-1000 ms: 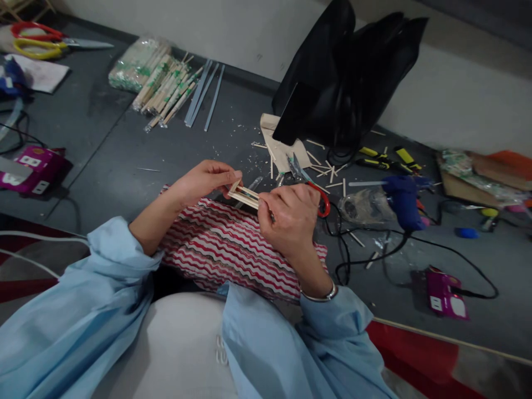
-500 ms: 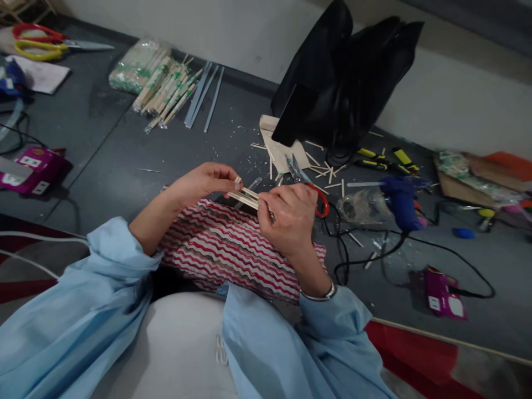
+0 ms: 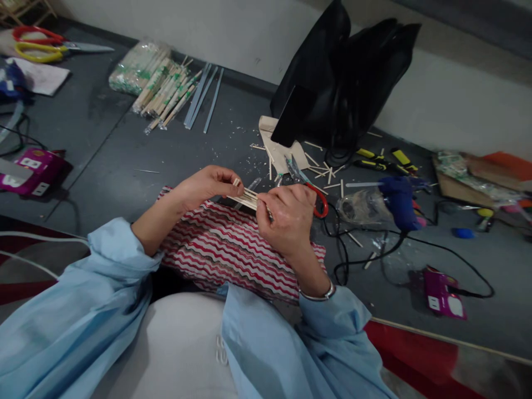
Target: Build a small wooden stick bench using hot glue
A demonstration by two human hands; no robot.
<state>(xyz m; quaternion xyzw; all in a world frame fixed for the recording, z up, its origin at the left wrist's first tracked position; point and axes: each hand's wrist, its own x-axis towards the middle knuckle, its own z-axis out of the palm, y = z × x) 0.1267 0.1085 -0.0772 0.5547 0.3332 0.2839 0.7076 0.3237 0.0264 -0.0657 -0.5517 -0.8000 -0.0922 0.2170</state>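
Both hands hold a small frame of glued wooden sticks (image 3: 246, 197) above a red and white zigzag cloth (image 3: 233, 250) on my lap. My left hand (image 3: 205, 185) pinches the frame's left end between thumb and fingertips. My right hand (image 3: 286, 217) is closed round its right end, hiding that part. Red-handled snips (image 3: 307, 185) lie on the floor just beyond my right hand. Both sleeves are light blue; a bracelet sits on my right wrist.
A blue glue gun (image 3: 401, 202) with a black cable lies to the right, by a magenta box (image 3: 444, 292). A black bag (image 3: 341, 83) stands behind. Wrapped chopsticks (image 3: 162, 83), scissors (image 3: 37, 43) and another magenta box (image 3: 31, 169) lie left. Stick offcuts litter the grey floor.
The stick frame has tipped flatter, nearly edge-on, and my left hand has dropped slightly. Both hands keep their hold.
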